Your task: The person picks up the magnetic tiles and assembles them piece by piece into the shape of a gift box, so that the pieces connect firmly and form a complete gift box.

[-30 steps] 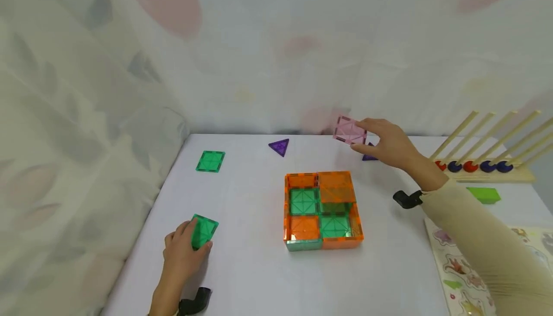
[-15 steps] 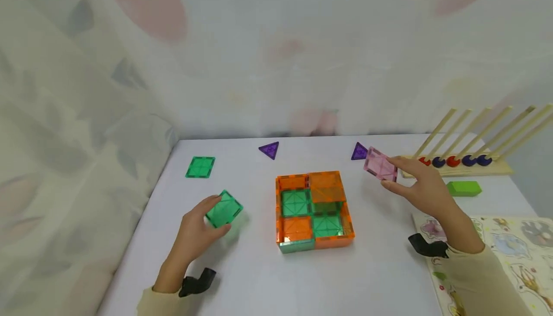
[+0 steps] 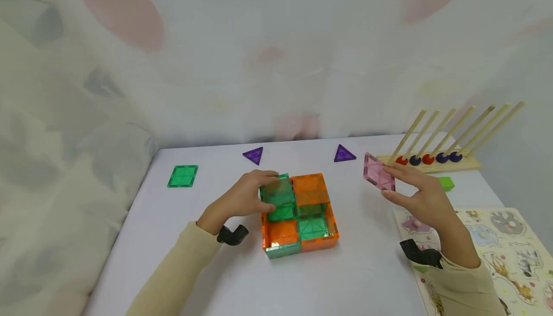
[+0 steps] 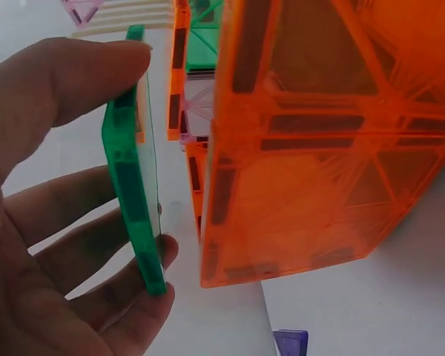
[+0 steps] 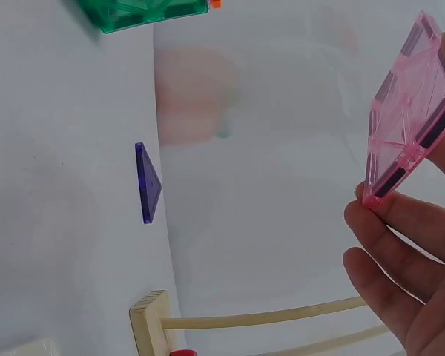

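Observation:
Between thumb and fingers my left hand [image 3: 243, 196] pinches a clear green square magnetic tile [image 3: 280, 188], over the back left part of a low box of orange and green magnetic tiles [image 3: 319, 244]. An orange tile [image 3: 310, 186] covers the box's back right quarter. In the left wrist view the green tile [image 4: 133, 193] stands edge-on beside the orange tiles [image 4: 311, 200]. Off to the right of the box, my right hand [image 3: 427, 198] holds a pink square magnetic tile [image 3: 378, 172] raised and tilted; the right wrist view shows this pink tile [image 5: 408, 104] at the fingertips.
Along the back lie two purple triangle tiles, one left [image 3: 254, 155] and one right [image 3: 344, 153]. Another green tile [image 3: 183, 176] is flat at the back left. On the right are a wooden peg rack [image 3: 468, 163] with beads, a green block [image 3: 446, 183] and a picture puzzle board [image 3: 479, 227].
My left hand has lifted the green tile from the left side and carried it right, over the box. My right hand has drawn the pink tile from the back toward the right.

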`<state>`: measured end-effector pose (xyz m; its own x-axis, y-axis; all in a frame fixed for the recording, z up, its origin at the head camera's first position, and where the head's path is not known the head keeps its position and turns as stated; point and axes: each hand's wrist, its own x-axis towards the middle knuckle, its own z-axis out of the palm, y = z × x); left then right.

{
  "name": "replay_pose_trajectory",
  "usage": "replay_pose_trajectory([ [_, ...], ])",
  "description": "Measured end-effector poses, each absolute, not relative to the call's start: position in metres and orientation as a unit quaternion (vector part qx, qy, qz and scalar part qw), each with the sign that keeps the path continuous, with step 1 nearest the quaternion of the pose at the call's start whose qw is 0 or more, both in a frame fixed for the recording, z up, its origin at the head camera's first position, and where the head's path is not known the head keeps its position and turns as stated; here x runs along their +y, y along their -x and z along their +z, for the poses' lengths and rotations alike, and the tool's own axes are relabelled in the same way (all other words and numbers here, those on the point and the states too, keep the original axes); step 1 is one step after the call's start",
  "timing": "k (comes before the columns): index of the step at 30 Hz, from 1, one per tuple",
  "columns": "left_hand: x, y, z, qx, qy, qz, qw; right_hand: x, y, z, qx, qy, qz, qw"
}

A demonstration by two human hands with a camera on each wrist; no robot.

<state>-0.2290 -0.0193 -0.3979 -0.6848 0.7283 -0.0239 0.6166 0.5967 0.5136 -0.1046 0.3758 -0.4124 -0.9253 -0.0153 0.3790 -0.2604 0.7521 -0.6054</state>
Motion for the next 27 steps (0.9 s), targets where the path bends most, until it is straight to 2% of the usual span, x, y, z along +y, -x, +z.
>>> replay_pose_trajectory([
  [10,-0.016,0.236,-0.406,0.871,-0.42,0.218,0.13,0.366,0.108,-0.412,-0.927,-0.101,0.319,0.17],
  [19,-0.019,0.235,-0.407,0.869,-0.409,0.242,0.135,0.36,0.108,-0.411,-0.925,-0.105,0.333,0.149],
  [27,-0.021,0.233,-0.415,0.87,-0.39,0.273,0.126,0.344,0.109,-0.415,-0.93,-0.162,0.297,0.142],
])
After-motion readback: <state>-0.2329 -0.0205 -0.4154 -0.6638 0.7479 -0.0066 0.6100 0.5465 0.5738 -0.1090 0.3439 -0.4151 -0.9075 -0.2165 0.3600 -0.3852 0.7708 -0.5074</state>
